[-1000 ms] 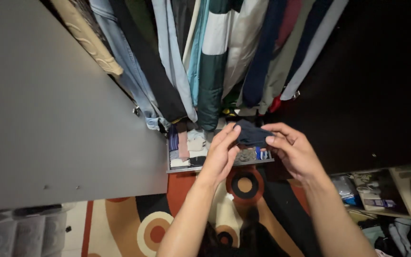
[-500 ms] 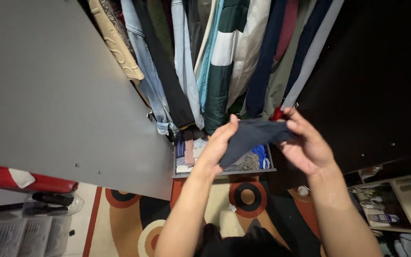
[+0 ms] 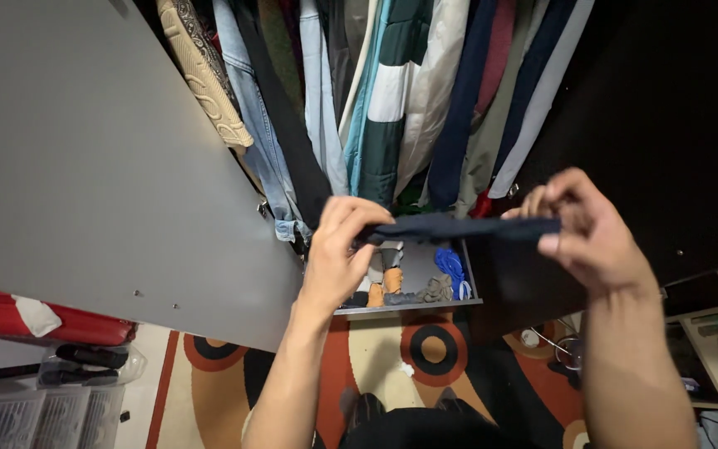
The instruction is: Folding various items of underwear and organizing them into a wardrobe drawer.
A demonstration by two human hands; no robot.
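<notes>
Navy cloth [image 3: 459,227] is stretched flat between both hands, held up in front of the hanging clothes [image 3: 392,100] and above the open drawer [image 3: 413,287]; the left hand [image 3: 338,254] pinches its left end, thumb under and fingers [image 3: 351,212] curled over the top, pressed together; the right hand [image 3: 596,237] grips the right end, fingertips [image 3: 546,199] bent down onto the edge and the thumb closing from the near side; the cloth runs almost level from one hand to the other, edge-on to the camera, so its shape cannot be told; behind it hang a green and white jacket [image 3: 388,91], pale blue denim [image 3: 255,108], a beige knit [image 3: 201,71] and dark blue sleeves; the drawer, below and between the hands, holds a blue bundle [image 3: 452,268] at the right, a grey wad [image 3: 435,289] beside it and orange-toed socks [image 3: 384,278] nearer the left; a grey door [image 3: 85,166] fills the left; a dark panel [image 3: 675,125] stands at the right; on the near floor lies a rug [image 3: 425,349] with orange, cream and black rings; a red case [image 3: 51,320] sits at the far left, under the door's edge.
</notes>
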